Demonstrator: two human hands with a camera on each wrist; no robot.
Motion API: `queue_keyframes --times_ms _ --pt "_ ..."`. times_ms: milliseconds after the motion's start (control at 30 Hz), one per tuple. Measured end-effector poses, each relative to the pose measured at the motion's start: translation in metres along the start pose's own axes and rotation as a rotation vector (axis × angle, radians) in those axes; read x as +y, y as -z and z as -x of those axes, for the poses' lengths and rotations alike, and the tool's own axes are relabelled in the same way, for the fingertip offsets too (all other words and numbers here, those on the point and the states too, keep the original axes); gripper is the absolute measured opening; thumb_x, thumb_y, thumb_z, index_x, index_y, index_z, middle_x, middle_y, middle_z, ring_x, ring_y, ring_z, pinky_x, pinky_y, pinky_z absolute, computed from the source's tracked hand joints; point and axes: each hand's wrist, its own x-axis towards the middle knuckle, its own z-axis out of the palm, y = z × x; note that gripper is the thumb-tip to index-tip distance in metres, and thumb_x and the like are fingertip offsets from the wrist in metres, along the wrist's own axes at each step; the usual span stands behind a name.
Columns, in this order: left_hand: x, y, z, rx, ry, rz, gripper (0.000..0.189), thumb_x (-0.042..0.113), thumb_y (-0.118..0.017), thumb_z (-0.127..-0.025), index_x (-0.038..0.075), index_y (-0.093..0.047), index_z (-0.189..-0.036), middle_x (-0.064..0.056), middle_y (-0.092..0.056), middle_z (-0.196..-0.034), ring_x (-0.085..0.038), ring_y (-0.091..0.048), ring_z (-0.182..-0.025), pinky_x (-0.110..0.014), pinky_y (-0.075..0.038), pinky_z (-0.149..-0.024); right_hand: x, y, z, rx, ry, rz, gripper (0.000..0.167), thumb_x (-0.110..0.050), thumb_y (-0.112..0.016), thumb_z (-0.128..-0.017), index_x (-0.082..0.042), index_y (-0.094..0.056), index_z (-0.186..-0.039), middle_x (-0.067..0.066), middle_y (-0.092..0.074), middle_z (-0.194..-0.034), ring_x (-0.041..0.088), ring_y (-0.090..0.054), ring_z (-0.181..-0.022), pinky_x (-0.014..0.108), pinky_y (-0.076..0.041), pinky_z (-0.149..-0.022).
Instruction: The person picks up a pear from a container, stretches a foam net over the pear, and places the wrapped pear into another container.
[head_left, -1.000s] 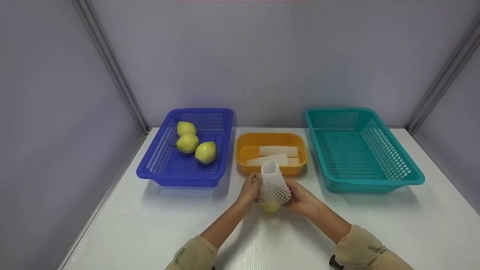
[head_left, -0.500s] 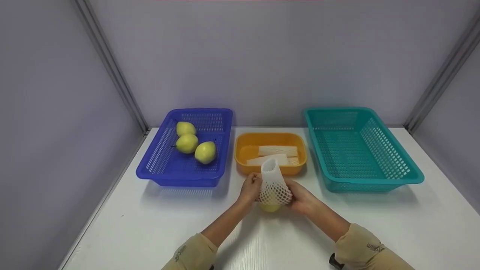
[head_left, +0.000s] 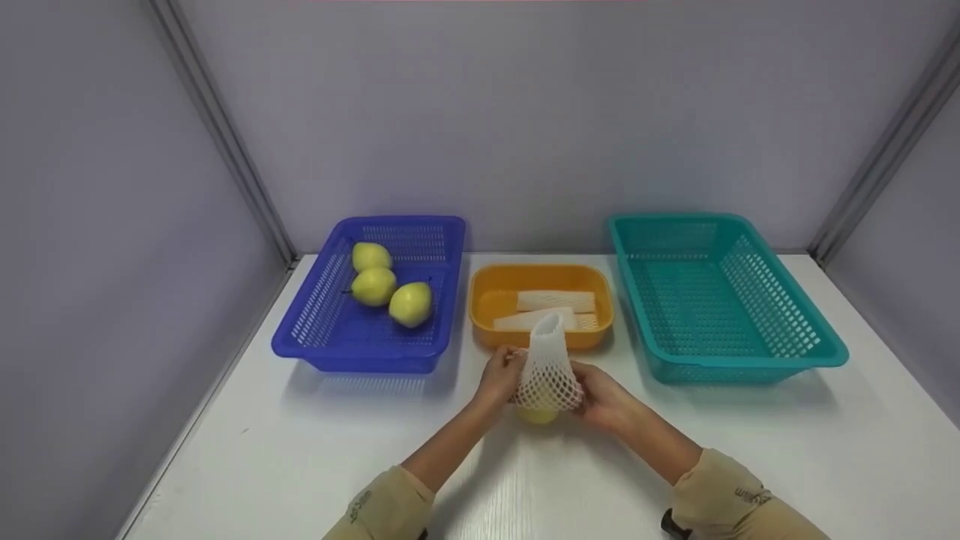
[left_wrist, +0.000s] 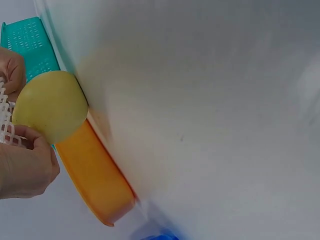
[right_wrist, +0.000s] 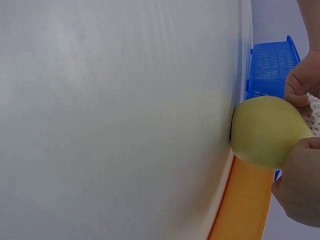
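A white foam fruit net [head_left: 551,360] stands over a yellow pear [head_left: 538,415], covering its upper part while the rounded bottom shows below the mesh. My left hand [head_left: 501,379] pinches the net's lower edge on the left side. On the opposite side my right hand [head_left: 600,394] grips the net's edge against the fruit. In the left wrist view the pear [left_wrist: 52,107] bulges out bare from between the two hands. The right wrist view shows the same bare end of the pear [right_wrist: 267,132] close to the white table. The net's narrow open top points up and away from me.
Behind the hands, an orange basin [head_left: 495,281] holds several flat foam nets [head_left: 555,301]. A blue basket [head_left: 337,352] at left contains three yellow pears [head_left: 411,304]. At right stands a teal basket [head_left: 750,364]. Grey walls enclose the white table [head_left: 300,450].
The net's open top has swung slightly right and stands a bit taller, its mesh stretched over the pear. Both hands stay almost in place.
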Motion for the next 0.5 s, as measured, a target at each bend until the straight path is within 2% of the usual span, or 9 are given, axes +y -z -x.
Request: queue_keyframes --times_ms 167,300,400,433,500 --pt "-0.005 0.0 -0.001 -0.016 -0.018 -0.005 0.018 0.02 -0.048 -0.096 0.003 -0.053 -0.098 -0.007 -0.051 -0.089 -0.017 -0.048 -0.079 -0.03 -0.042 -0.065 0.001 0.003 -0.003 0.04 0.055 0.135 0.024 -0.011 -0.042 -0.097 0.004 -0.047 -0.114 0.009 -0.052 -0.101 0.015 -0.052 -0.088 0.027 -0.047 -0.079" --pt "-0.008 -0.001 -0.002 -0.004 -0.022 -0.07 0.018 0.019 -0.049 -0.095 0.003 -0.055 -0.1 -0.006 -0.053 -0.093 -0.017 -0.049 -0.083 -0.032 -0.042 -0.071 0.004 0.008 -0.007 0.096 0.087 0.213 0.028 -0.012 -0.04 -0.098 0.004 -0.047 -0.12 0.011 -0.052 -0.105 0.017 -0.052 -0.093 0.029 -0.047 -0.08" --pt "-0.012 0.0 -0.001 0.004 -0.026 -0.117 0.018 0.019 -0.048 -0.096 0.004 -0.055 -0.101 -0.006 -0.054 -0.095 -0.018 -0.049 -0.085 -0.033 -0.042 -0.073 0.008 0.009 -0.01 0.107 0.114 0.268 0.03 -0.014 -0.037 -0.099 0.002 -0.045 -0.123 0.011 -0.052 -0.108 0.018 -0.05 -0.096 0.03 -0.046 -0.081" --pt "-0.014 0.0 -0.002 0.008 -0.031 -0.13 0.018 0.019 -0.047 -0.096 0.004 -0.055 -0.101 -0.006 -0.054 -0.094 -0.018 -0.049 -0.084 -0.034 -0.042 -0.073 0.009 0.009 -0.011 0.112 0.129 0.304 0.029 -0.015 -0.038 -0.099 0.002 -0.046 -0.122 0.011 -0.053 -0.107 0.018 -0.05 -0.095 0.031 -0.046 -0.081" --pt "-0.017 0.001 -0.002 0.009 -0.042 -0.161 0.016 0.018 -0.046 -0.097 0.006 -0.054 -0.1 -0.005 -0.053 -0.091 -0.018 -0.048 -0.082 -0.033 -0.042 -0.071 0.011 0.009 -0.014 0.116 0.177 0.457 0.028 -0.017 -0.038 -0.099 0.001 -0.048 -0.118 0.01 -0.055 -0.104 0.019 -0.051 -0.092 0.031 -0.047 -0.077"
